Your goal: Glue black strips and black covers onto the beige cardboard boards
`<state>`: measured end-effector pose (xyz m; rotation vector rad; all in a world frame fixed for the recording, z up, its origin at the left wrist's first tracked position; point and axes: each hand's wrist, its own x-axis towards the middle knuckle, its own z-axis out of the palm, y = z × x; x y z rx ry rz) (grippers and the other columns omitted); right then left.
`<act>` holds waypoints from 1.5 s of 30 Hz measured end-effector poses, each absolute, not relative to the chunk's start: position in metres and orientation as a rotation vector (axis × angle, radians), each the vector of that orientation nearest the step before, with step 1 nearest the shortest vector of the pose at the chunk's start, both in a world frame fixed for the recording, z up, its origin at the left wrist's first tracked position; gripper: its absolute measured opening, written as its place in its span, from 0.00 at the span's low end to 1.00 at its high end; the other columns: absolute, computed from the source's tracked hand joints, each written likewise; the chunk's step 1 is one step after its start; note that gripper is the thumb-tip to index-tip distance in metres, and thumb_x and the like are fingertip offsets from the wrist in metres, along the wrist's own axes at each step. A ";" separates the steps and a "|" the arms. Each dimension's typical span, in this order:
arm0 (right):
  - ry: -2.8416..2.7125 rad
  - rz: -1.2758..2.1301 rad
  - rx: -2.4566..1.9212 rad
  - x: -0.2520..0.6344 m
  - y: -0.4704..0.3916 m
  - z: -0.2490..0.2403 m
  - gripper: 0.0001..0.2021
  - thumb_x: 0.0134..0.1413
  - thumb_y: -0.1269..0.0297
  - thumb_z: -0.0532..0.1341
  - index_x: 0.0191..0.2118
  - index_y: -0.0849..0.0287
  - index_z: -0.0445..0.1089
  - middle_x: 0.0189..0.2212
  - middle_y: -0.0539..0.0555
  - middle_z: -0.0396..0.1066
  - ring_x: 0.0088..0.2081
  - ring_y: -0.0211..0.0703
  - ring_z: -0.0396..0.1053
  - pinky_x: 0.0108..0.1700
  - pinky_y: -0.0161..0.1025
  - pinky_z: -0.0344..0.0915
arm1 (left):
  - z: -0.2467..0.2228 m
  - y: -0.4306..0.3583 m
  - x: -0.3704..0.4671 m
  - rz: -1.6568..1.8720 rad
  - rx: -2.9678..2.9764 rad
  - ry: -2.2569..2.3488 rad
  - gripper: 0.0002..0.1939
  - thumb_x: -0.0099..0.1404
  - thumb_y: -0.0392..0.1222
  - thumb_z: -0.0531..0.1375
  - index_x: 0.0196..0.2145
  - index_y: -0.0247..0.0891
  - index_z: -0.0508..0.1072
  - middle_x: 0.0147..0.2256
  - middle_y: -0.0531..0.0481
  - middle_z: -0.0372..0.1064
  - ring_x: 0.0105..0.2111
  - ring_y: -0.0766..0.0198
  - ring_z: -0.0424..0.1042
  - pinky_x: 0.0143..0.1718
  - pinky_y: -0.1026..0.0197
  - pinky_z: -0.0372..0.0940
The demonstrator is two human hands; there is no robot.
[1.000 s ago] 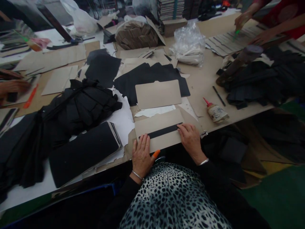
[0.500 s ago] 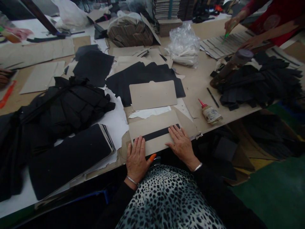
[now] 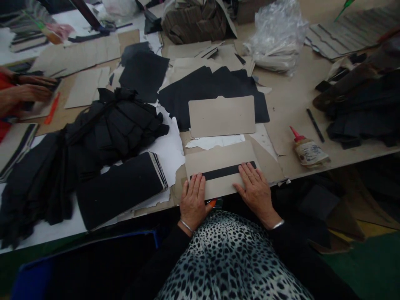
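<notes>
Flat before me at the table's front edge lies a beige board [image 3: 218,156], with a black strip [image 3: 223,171] running lengthwise across it. My left hand [image 3: 193,200] rests its outstretched fingers on the strip's left end; its thumb has an orange cover. On the strip's right end lie the spread fingers of my right hand [image 3: 254,189]. Neither hand grips anything. Just beyond is a second beige board [image 3: 222,116], lying partly over fanned black sheets [image 3: 215,85]. A stack of black-faced boards [image 3: 120,189] sits to the left of my left hand.
Bundled black strips [image 3: 115,129] cover the left side; more dark strips [image 3: 365,112] lie at right. A glue bottle [image 3: 309,150] with a red tip lies near a black stick [image 3: 315,125]. Behind is a clear plastic bag [image 3: 278,37]. Another person's hands [image 3: 29,93] work at far left.
The view has swung left, so the table's contents appear farther right. A co-worker's hands have come into view at left. My hands stay on the strip's ends.
</notes>
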<state>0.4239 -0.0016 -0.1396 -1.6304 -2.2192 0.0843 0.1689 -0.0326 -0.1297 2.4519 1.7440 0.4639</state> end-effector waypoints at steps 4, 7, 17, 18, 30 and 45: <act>-2.171 0.151 -1.608 0.424 0.000 -0.138 0.30 0.71 0.49 0.53 0.71 0.61 0.56 0.68 0.61 0.59 0.71 0.54 0.53 0.70 0.55 0.49 | -0.122 -0.032 0.166 0.470 2.393 1.693 0.48 0.65 0.56 0.62 0.73 0.36 0.45 0.70 0.35 0.53 0.71 0.44 0.49 0.71 0.38 0.44; -2.129 0.272 -1.552 0.432 0.003 -0.129 0.27 0.74 0.51 0.47 0.70 0.57 0.57 0.67 0.59 0.61 0.70 0.52 0.55 0.69 0.56 0.50 | -0.109 -0.031 0.154 0.616 2.234 1.631 0.46 0.68 0.60 0.58 0.73 0.39 0.42 0.71 0.36 0.49 0.71 0.46 0.48 0.70 0.37 0.47; -2.243 0.153 -1.535 0.420 -0.002 -0.116 0.30 0.71 0.49 0.53 0.71 0.55 0.55 0.70 0.59 0.55 0.72 0.58 0.49 0.70 0.60 0.46 | -0.090 -0.026 0.165 0.389 2.465 1.642 0.48 0.67 0.65 0.56 0.73 0.35 0.46 0.72 0.36 0.47 0.72 0.44 0.44 0.71 0.39 0.45; -2.269 0.150 -1.539 0.416 -0.001 -0.118 0.30 0.70 0.48 0.54 0.71 0.55 0.56 0.71 0.60 0.54 0.72 0.58 0.49 0.70 0.60 0.46 | -0.092 -0.024 0.170 0.318 2.509 1.622 0.48 0.66 0.65 0.57 0.72 0.35 0.48 0.72 0.37 0.48 0.72 0.44 0.44 0.71 0.39 0.45; -2.335 0.121 -1.613 0.412 0.002 -0.129 0.38 0.65 0.40 0.56 0.73 0.57 0.52 0.72 0.60 0.49 0.72 0.59 0.46 0.70 0.59 0.48 | -0.116 -0.017 0.169 0.226 2.583 1.593 0.46 0.66 0.60 0.59 0.72 0.35 0.49 0.71 0.39 0.48 0.72 0.43 0.45 0.70 0.40 0.46; -1.636 0.195 -1.746 0.467 0.018 -0.116 0.24 0.68 0.48 0.55 0.58 0.59 0.72 0.51 0.64 0.74 0.53 0.57 0.71 0.56 0.55 0.68 | -0.096 -0.021 0.162 0.730 2.373 1.863 0.35 0.68 0.54 0.59 0.67 0.35 0.59 0.64 0.32 0.62 0.66 0.42 0.58 0.65 0.39 0.56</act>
